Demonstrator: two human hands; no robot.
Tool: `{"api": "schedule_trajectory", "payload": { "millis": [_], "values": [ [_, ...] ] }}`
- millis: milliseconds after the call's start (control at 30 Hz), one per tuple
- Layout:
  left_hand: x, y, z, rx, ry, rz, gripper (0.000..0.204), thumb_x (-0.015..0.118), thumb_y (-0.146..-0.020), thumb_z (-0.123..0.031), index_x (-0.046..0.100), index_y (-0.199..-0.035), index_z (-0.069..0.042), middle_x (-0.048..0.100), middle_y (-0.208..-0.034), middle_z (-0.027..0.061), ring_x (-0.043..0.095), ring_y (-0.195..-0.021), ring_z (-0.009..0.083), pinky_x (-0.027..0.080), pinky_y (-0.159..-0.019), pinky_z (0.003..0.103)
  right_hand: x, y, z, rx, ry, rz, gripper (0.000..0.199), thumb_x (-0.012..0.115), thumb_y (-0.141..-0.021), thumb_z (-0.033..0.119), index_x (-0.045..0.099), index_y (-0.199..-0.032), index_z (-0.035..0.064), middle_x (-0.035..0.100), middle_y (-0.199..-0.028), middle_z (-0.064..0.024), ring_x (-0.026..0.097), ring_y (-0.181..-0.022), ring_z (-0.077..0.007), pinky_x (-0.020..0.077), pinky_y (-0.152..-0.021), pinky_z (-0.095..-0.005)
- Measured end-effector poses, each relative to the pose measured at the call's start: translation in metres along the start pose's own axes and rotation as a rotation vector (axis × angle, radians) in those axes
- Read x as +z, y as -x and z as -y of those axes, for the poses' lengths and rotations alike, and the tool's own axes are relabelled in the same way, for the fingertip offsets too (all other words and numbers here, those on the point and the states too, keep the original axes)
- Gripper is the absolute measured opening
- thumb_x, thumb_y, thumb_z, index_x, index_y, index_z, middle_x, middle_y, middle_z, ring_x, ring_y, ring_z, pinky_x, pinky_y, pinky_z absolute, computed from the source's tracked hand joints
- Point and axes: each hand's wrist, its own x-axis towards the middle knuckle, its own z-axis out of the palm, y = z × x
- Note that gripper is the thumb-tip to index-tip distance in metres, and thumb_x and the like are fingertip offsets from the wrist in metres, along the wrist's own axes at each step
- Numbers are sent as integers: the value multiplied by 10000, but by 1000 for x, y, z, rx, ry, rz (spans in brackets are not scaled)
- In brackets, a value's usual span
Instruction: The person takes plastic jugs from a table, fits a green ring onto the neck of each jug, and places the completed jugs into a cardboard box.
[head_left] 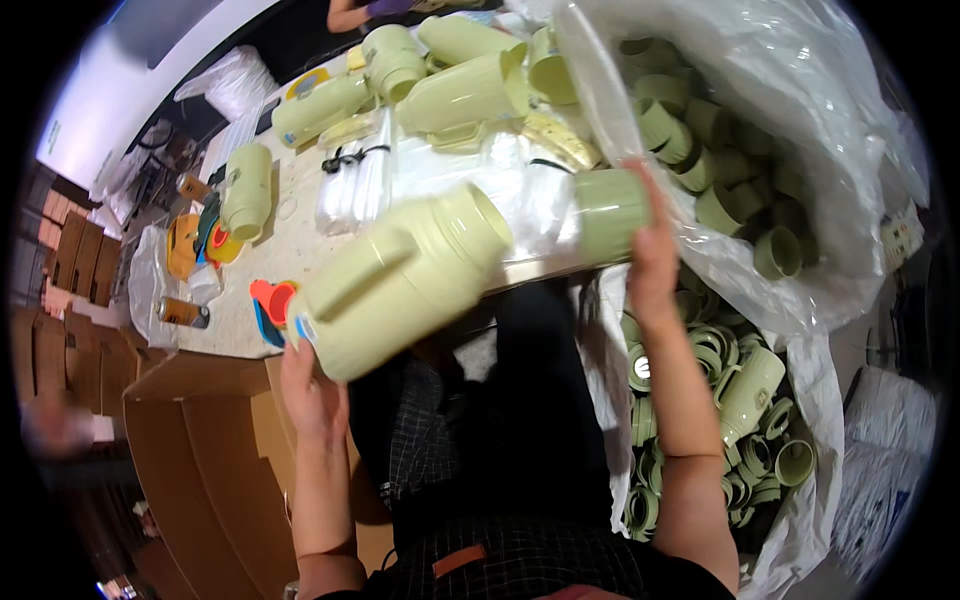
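- The pale-green flask (405, 290) is being gripped at its base by the left hand (315, 395), the nearer one.
- Its long axis is being slanted rightward and away, its mouth facing the green cup (608, 215).
- The cup is being gripped at its right end by the right hand (652, 255), apart from the mouth.
- Beyond, other flasks (462, 95) are being carried by the table (305, 250).

Looks down from the wearer's head, through the left of two fisheye lenses set side by side. Faces forward over dark checked clothing (540, 550) toward the far side of the desk (310, 250). Catches the left fingers (300, 367) and right fingers (648, 197) at close range, around mid-height. Spreads wide, bending straight edges toward a dark rim; upright, unmirrored.
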Motion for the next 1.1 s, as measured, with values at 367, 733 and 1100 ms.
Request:
{"api": "schedule_trajectory", "payload": {
  "millis": [367, 733, 1100],
  "values": [
    [34, 37, -22, 977, -840, 455, 313, 613, -900, -294, 581, -990, 4, 601, -1029, 126, 572, -965, 229, 454, -859, 354, 52, 109, -14, 1078, -812, 50, 565, 344, -1049, 511, 474, -1422, 107, 573, -1366, -101, 572, -1237, -300, 501, -985, -532],
    [88, -6, 5, 400, -583, 971, 497, 824, -703, -336, 387, -614, -115, 416, -696, -3, 444, -772, 206, 315, -1046, 486, 36, 238, 45, 976, -369, 567, 481, 586, -1001, 212, 466, -1412, -5, 691, -1136, -186, 711, -919, -214, 607, -711, -319],
    [33, 96, 47, 160, -1244, 687, 689, 617, -876, -265, 389, -1445, 49, 523, -1373, 167, 550, -1050, 251, 423, -932, 336, -184, 438, -84, 726, 1893, 594, 435, 545, -867, 188, 586, -1269, 29, 610, -1210, -248, 562, -1197, -324, 424, -986, -549]
  ]
}}
